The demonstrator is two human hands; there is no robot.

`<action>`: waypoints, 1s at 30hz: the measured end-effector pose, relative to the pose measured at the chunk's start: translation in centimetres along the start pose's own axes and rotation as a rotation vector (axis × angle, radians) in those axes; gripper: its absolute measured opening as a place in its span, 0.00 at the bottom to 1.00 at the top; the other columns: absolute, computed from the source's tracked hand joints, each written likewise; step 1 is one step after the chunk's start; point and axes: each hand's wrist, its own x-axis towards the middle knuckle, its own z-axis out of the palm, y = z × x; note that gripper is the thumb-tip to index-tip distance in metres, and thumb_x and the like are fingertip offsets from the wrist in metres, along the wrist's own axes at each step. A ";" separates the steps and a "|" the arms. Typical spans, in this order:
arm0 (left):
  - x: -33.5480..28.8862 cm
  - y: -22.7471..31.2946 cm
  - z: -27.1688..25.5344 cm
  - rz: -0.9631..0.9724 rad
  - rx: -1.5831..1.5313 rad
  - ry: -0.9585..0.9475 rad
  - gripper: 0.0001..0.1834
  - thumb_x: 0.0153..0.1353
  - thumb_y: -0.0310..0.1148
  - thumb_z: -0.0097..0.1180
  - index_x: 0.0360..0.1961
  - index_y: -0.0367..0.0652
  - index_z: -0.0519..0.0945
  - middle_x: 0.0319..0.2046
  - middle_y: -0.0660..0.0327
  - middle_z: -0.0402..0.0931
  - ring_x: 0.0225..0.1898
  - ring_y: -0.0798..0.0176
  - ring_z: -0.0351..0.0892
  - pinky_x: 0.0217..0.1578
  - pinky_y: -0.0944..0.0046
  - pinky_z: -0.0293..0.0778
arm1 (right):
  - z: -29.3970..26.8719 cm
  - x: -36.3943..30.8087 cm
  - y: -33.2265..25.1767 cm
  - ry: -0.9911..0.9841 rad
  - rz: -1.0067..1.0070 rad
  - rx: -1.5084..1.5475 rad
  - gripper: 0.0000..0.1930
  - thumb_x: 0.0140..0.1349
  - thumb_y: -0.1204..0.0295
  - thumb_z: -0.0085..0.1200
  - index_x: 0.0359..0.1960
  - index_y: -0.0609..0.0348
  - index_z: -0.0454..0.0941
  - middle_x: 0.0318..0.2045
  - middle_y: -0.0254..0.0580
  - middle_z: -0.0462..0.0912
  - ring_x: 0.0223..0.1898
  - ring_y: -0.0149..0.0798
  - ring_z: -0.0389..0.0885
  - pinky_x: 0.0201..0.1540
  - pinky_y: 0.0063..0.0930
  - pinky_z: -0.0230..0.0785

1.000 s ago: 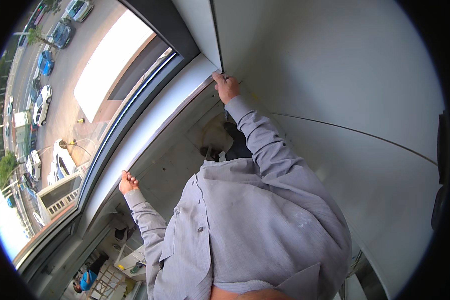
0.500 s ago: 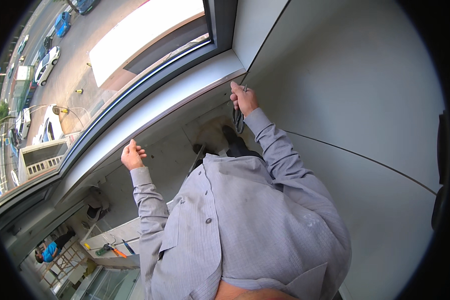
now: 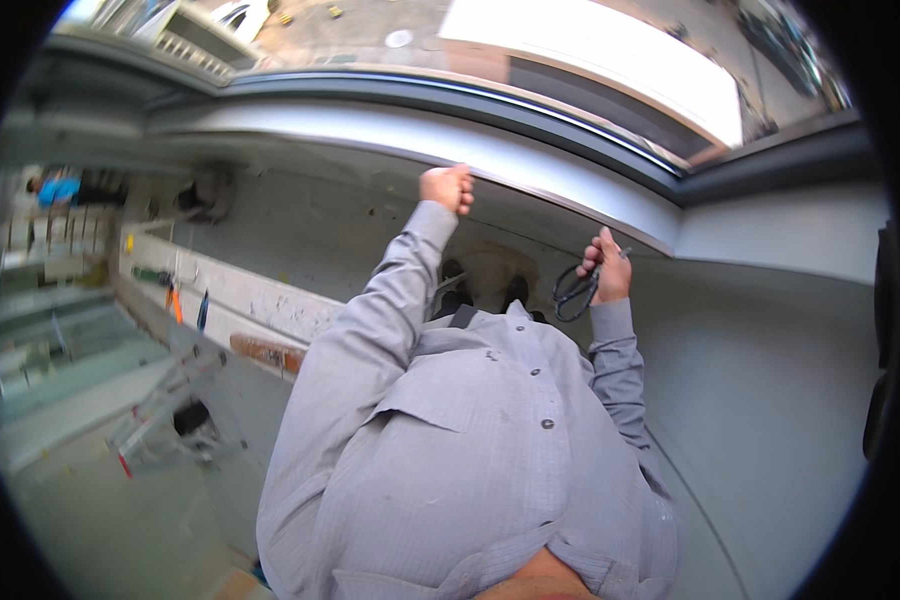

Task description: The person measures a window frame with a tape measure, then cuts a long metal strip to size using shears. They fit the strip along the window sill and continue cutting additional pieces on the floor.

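My left hand is closed at the inner edge of the pale window sill; whatever its fingers pinch is hidden. To its right and a little nearer, my right hand is wrapped around a dark looped thing. Its loops hang out on the left of the fist, and a thin grey tip pokes out on the other side. I cannot make out what kind of thing it is. That hand is just below the sill, near the corner where the sill meets the grey side panel.
Beyond the dark window frame lies the outdoors. A long ledge on the left bears several tools, one orange-handled. A stepladder stands below it at the lower left. A person in blue is far left. A smooth grey panel rises at right.
The view has swung round, so the window now spans the top. My left hand has come closer to my right hand along the sill edge. The looped thing is still in my right hand.
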 end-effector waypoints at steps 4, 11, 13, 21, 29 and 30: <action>0.2 0.4 -1.3 0.084 0.073 -0.030 0.19 0.67 0.41 0.61 0.26 0.35 0.80 0.17 0.61 0.75 0.13 0.66 0.73 0.11 0.64 0.67 | 3.6 -1.8 -0.7 -0.147 0.039 -0.089 0.15 0.71 0.55 0.57 0.32 0.51 0.73 0.21 0.29 0.73 0.20 0.27 0.69 0.23 0.26 0.65; 8.2 7.9 -17.4 0.214 -0.157 0.452 0.18 0.66 0.39 0.54 0.23 0.37 0.75 0.14 0.61 0.72 0.10 0.64 0.69 0.10 0.59 0.63 | 6.0 -4.7 -1.3 -0.154 0.024 -0.319 0.18 0.73 0.53 0.53 0.34 0.54 0.73 0.21 0.32 0.72 0.20 0.29 0.69 0.23 0.27 0.66; 10.7 10.2 -21.4 0.217 -0.127 0.517 0.17 0.65 0.37 0.55 0.22 0.37 0.75 0.15 0.61 0.73 0.10 0.63 0.69 0.11 0.58 0.65 | 6.2 -4.8 -1.3 -0.117 0.024 -0.353 0.18 0.72 0.52 0.54 0.34 0.54 0.73 0.21 0.32 0.72 0.20 0.29 0.69 0.23 0.28 0.66; 16.1 11.2 -26.9 0.229 0.118 0.526 0.18 0.58 0.39 0.65 0.19 0.36 0.79 0.14 0.60 0.74 0.09 0.64 0.68 0.12 0.59 0.63 | 9.9 -3.9 0.4 -0.081 0.167 -0.516 0.21 0.71 0.50 0.55 0.35 0.57 0.73 0.22 0.35 0.74 0.20 0.31 0.70 0.23 0.30 0.68; 19.3 15.4 -33.6 0.216 0.478 0.671 0.24 0.57 0.51 0.65 0.33 0.35 0.87 0.34 0.49 0.87 0.41 0.46 0.86 0.48 0.51 0.78 | 16.9 -4.6 1.2 -0.153 0.141 -0.754 0.20 0.70 0.51 0.56 0.34 0.57 0.73 0.22 0.34 0.74 0.21 0.31 0.71 0.23 0.29 0.69; 19.3 16.0 -34.2 0.205 0.481 0.658 0.25 0.57 0.51 0.65 0.37 0.36 0.87 0.39 0.47 0.86 0.45 0.45 0.85 0.50 0.51 0.78 | 17.7 -4.9 1.2 -0.153 0.134 -0.764 0.20 0.70 0.51 0.57 0.33 0.56 0.73 0.22 0.34 0.74 0.21 0.30 0.70 0.24 0.29 0.69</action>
